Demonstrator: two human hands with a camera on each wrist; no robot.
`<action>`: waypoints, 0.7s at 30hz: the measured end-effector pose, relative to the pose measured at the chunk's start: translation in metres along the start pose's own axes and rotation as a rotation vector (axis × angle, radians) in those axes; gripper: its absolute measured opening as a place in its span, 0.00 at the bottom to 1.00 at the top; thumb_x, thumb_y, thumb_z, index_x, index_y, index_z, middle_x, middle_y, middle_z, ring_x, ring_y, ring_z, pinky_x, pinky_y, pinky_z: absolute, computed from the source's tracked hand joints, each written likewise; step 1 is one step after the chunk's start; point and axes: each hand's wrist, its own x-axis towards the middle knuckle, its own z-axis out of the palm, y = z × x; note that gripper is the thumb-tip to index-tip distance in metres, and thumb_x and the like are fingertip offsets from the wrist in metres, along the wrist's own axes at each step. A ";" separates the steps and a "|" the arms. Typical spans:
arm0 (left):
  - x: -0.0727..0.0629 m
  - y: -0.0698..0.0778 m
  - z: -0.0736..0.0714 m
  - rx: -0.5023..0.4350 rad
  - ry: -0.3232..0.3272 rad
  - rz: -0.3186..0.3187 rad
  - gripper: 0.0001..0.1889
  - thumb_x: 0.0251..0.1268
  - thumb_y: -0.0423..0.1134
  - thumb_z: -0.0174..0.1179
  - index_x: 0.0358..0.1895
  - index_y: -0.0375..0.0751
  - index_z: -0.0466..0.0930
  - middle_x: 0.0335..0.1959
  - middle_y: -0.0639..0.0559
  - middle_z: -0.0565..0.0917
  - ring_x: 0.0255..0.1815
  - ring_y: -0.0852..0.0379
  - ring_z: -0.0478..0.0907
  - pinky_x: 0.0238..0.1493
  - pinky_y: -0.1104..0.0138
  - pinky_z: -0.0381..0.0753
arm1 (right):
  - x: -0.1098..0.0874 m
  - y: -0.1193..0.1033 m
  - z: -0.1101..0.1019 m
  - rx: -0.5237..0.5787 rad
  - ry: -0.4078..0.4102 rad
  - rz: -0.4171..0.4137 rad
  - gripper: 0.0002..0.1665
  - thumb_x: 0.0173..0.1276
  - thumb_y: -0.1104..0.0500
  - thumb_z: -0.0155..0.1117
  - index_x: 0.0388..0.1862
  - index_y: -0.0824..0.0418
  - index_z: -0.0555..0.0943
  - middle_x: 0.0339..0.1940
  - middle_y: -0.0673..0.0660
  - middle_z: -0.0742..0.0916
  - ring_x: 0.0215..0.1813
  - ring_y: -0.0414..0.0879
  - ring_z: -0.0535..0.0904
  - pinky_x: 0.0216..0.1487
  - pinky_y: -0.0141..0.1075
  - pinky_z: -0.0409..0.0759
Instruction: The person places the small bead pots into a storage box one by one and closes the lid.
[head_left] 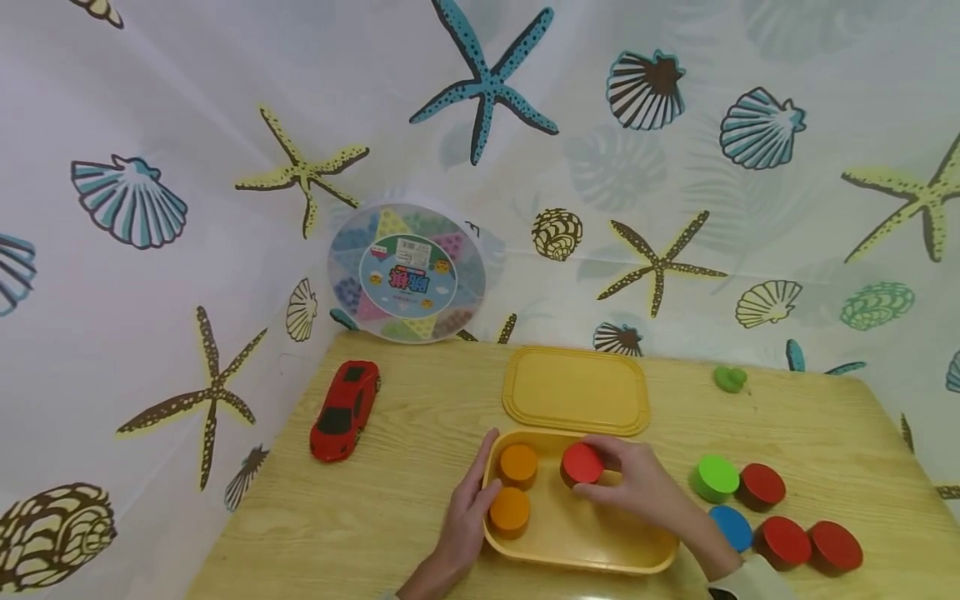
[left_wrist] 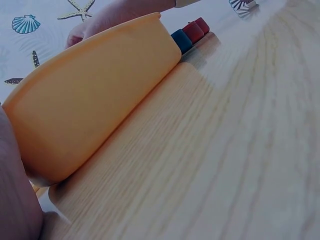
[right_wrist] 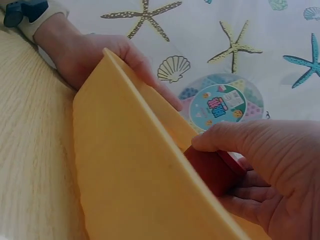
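My right hand (head_left: pixel 641 479) pinches a small red round tub (head_left: pixel 582 463) between thumb and fingers, inside a yellow rectangular container (head_left: pixel 585 557). In the right wrist view a raised rim shows on this red tub (right_wrist: pixel 212 167), and the container's wall (right_wrist: pixel 135 160) hides part of it. At the container's left end, my left hand (head_left: pixel 465 521) holds the wall, fingers along the outside and thumb at the rim. Two orange tubs, one at the back (head_left: pixel 518 465) and one at the front (head_left: pixel 509 511), stand inside near that end. The left wrist view shows the container's outer wall (left_wrist: pixel 100 95).
Right of the container stand a green tub (head_left: pixel 716 477), a blue tub (head_left: pixel 731 527) and several red tubs (head_left: pixel 783 542). Behind it lies a yellow lid (head_left: pixel 577 390). A red toy car (head_left: pixel 347 410), a round game box (head_left: pixel 407 273) and a small green object (head_left: pixel 730 378) are farther off.
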 end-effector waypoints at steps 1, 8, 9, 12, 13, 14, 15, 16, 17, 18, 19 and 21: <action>-0.001 0.000 0.000 0.006 0.004 0.003 0.32 0.86 0.36 0.42 0.86 0.46 0.46 0.87 0.46 0.50 0.85 0.59 0.45 0.78 0.80 0.46 | 0.001 0.000 0.002 -0.020 -0.003 -0.001 0.34 0.61 0.54 0.83 0.62 0.68 0.82 0.54 0.61 0.89 0.53 0.54 0.90 0.53 0.33 0.87; -0.010 -0.003 0.000 0.149 0.019 0.144 0.34 0.84 0.31 0.45 0.86 0.41 0.45 0.86 0.42 0.49 0.86 0.51 0.45 0.79 0.77 0.44 | 0.007 -0.001 0.017 -0.150 -0.017 -0.014 0.32 0.60 0.53 0.83 0.59 0.65 0.84 0.51 0.57 0.90 0.50 0.48 0.90 0.51 0.35 0.88; -0.010 -0.003 0.001 0.171 0.017 0.167 0.34 0.84 0.30 0.45 0.86 0.41 0.44 0.86 0.42 0.49 0.86 0.50 0.45 0.80 0.77 0.44 | 0.008 -0.002 0.019 -0.158 -0.019 -0.017 0.31 0.60 0.53 0.83 0.59 0.65 0.83 0.50 0.56 0.91 0.50 0.47 0.89 0.50 0.35 0.88; -0.012 -0.003 0.002 0.217 0.022 0.211 0.34 0.85 0.29 0.43 0.86 0.41 0.42 0.86 0.41 0.48 0.86 0.48 0.45 0.81 0.76 0.42 | 0.010 -0.003 0.023 -0.190 -0.019 -0.032 0.30 0.61 0.52 0.82 0.58 0.63 0.84 0.47 0.52 0.90 0.46 0.42 0.87 0.47 0.33 0.86; -0.013 -0.003 0.002 0.221 0.027 0.214 0.34 0.85 0.29 0.43 0.86 0.41 0.43 0.86 0.40 0.48 0.86 0.48 0.45 0.80 0.77 0.42 | 0.010 -0.003 0.025 -0.205 -0.019 -0.040 0.29 0.61 0.52 0.82 0.58 0.63 0.84 0.46 0.51 0.90 0.45 0.40 0.86 0.46 0.33 0.86; -0.013 -0.003 0.003 0.224 0.032 0.219 0.34 0.85 0.29 0.42 0.86 0.41 0.43 0.86 0.39 0.48 0.86 0.48 0.45 0.80 0.77 0.41 | 0.011 -0.004 0.026 -0.215 -0.022 -0.049 0.29 0.61 0.52 0.82 0.58 0.62 0.84 0.45 0.50 0.90 0.43 0.39 0.85 0.45 0.32 0.85; -0.013 -0.003 0.003 0.227 0.036 0.221 0.33 0.84 0.29 0.42 0.86 0.41 0.43 0.86 0.37 0.49 0.86 0.47 0.45 0.80 0.77 0.41 | 0.012 -0.004 0.027 -0.226 -0.023 -0.053 0.29 0.61 0.52 0.82 0.58 0.62 0.84 0.44 0.49 0.90 0.42 0.38 0.83 0.44 0.32 0.84; -0.013 -0.003 0.003 0.231 0.040 0.223 0.33 0.84 0.28 0.42 0.86 0.41 0.43 0.86 0.36 0.49 0.86 0.47 0.46 0.80 0.77 0.41 | 0.012 -0.004 0.028 -0.235 -0.024 -0.054 0.28 0.61 0.52 0.82 0.57 0.61 0.84 0.44 0.49 0.89 0.42 0.37 0.82 0.43 0.31 0.83; -0.013 -0.003 0.003 0.234 0.042 0.225 0.33 0.84 0.28 0.41 0.86 0.41 0.44 0.85 0.36 0.50 0.85 0.46 0.46 0.80 0.77 0.41 | 0.013 -0.005 0.029 -0.240 -0.024 -0.052 0.28 0.61 0.53 0.82 0.57 0.61 0.84 0.43 0.48 0.89 0.41 0.37 0.82 0.43 0.31 0.83; -0.013 -0.003 0.003 0.238 0.042 0.226 0.33 0.84 0.28 0.41 0.86 0.41 0.44 0.85 0.36 0.50 0.85 0.46 0.46 0.80 0.77 0.41 | 0.013 -0.006 0.030 -0.244 -0.025 -0.044 0.28 0.61 0.54 0.82 0.57 0.61 0.84 0.43 0.47 0.89 0.41 0.37 0.81 0.43 0.31 0.82; -0.013 -0.002 0.003 0.239 0.041 0.227 0.33 0.84 0.28 0.41 0.86 0.41 0.44 0.85 0.36 0.50 0.85 0.45 0.46 0.80 0.77 0.41 | 0.014 -0.006 0.031 -0.248 -0.026 -0.036 0.27 0.60 0.54 0.82 0.57 0.60 0.84 0.42 0.47 0.88 0.41 0.37 0.81 0.43 0.31 0.82; -0.013 -0.002 0.003 0.241 0.037 0.228 0.33 0.84 0.28 0.40 0.86 0.40 0.43 0.85 0.37 0.50 0.85 0.45 0.46 0.80 0.77 0.41 | 0.015 -0.007 0.033 -0.258 -0.029 -0.019 0.27 0.60 0.55 0.82 0.56 0.59 0.84 0.42 0.47 0.88 0.41 0.38 0.80 0.44 0.32 0.82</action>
